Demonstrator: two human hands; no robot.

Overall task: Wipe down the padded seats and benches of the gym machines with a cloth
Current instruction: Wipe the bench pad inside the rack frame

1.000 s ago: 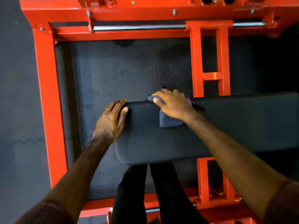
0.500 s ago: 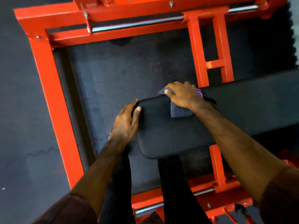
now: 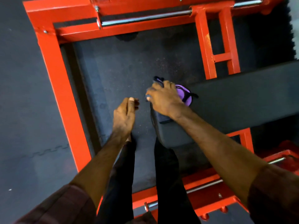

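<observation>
Right hand (image 3: 163,101): grips cloth (image 3: 183,95) at bench (image 3: 234,101) end.
Left hand (image 3: 124,115): fingers loose, now off the bench.

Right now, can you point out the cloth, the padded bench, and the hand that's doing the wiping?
cloth (image 3: 183,94): head view, on the purple fold beside the knuckles.
padded bench (image 3: 242,101): head view, on the bare black top.
right hand (image 3: 163,99): head view, on the back of the hand, which grips the cloth.
</observation>
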